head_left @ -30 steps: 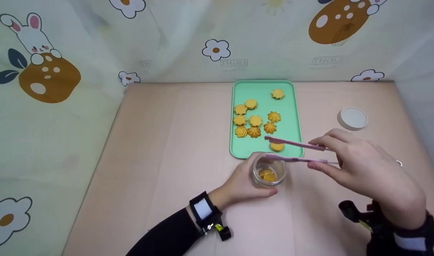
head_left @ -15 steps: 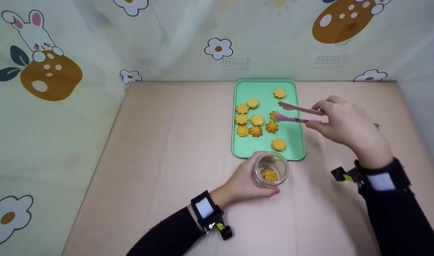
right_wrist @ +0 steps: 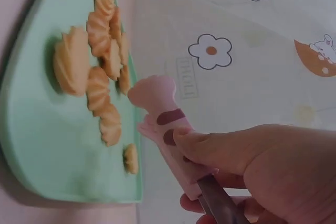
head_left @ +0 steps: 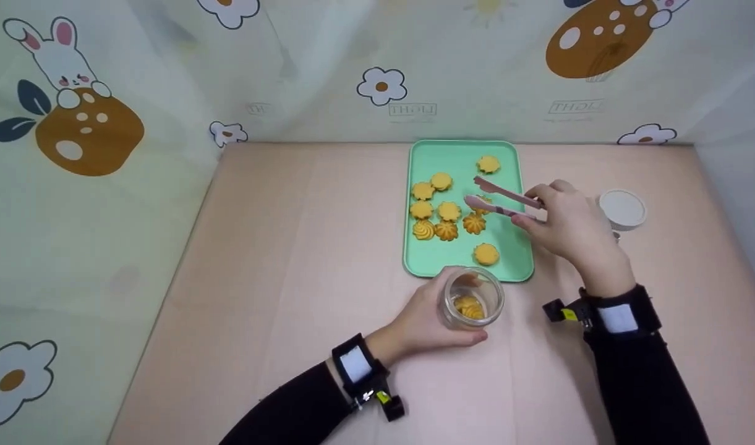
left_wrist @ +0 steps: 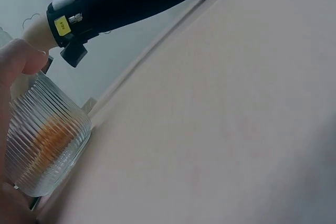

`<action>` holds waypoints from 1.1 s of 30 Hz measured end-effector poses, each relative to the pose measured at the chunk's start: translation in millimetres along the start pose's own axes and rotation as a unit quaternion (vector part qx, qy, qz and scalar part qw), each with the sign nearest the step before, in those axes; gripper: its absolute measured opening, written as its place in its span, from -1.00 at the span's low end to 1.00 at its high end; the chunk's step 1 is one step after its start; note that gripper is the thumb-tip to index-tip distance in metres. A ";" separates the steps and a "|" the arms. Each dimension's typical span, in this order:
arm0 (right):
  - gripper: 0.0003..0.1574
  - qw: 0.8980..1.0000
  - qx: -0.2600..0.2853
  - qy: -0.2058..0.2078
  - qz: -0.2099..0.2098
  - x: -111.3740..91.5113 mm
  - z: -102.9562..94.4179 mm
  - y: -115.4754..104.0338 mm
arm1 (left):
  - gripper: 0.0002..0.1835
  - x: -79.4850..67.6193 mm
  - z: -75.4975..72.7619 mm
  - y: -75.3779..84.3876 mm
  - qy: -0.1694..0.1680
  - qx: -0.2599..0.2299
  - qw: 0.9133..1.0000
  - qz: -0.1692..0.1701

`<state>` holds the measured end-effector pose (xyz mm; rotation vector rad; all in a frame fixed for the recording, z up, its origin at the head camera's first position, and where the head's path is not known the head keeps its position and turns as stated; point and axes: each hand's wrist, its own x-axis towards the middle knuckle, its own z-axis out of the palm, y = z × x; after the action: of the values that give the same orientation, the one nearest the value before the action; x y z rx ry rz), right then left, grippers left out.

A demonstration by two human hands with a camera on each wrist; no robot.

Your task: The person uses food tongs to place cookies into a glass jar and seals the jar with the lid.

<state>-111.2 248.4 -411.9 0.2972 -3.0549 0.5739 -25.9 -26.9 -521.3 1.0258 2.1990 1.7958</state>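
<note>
The tabletop (head_left: 303, 247) is light pinky tan. Pale walls (head_left: 315, 93) stand behind it and along its sides, with pictures of white flowers (head_left: 382, 86), brown fruits (head_left: 89, 133) and a bunny (head_left: 59, 55).

The pink tongs (head_left: 506, 192) are in the person's right hand (head_left: 572, 225). The thumb is on 1 side and the bent fingers are on the other, a little way apart, with the tongs held between them. The 2 tips of the tongs are spread apart, up over the tray, and 1 tip hides part of a cookie (head_left: 486, 201) in the head view.

The left hand (head_left: 422, 321) has its fingers wrapped around a clear jar (head_left: 454, 318), opened just as wide as the jar. Some yellow cookies (head_left: 470, 307) sit at the bottom of the jar.

The green tray (head_left: 426, 262) holds 10 cookies, mostly bunched in the middle and on the left. The jar is by the tray's near edge. A round white lid (head_left: 622, 209) lies to the right of the tray.
</note>
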 end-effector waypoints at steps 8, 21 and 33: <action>-0.38 1.000 0.012 0.004 0.006 -0.9 3.4 -0.1 | 0.01 -0.8 -0.4 -1.4 0.001 -0.003 1.000 -0.001; -0.38 1.000 -0.008 -0.016 0.024 -1.5 4.4 -0.6 | -0.02 -0.5 1.2 -0.4 0.003 0.000 1.000 0.002; -0.37 0.999 -0.010 -0.035 0.033 -0.6 7.2 2.5 | 0.01 0.5 1.7 -0.7 0.002 -0.008 1.000 0.003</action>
<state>-110.9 248.2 -419.5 0.2224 -3.1453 0.5459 -25.7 -25.3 -522.3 1.0287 2.1833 1.8156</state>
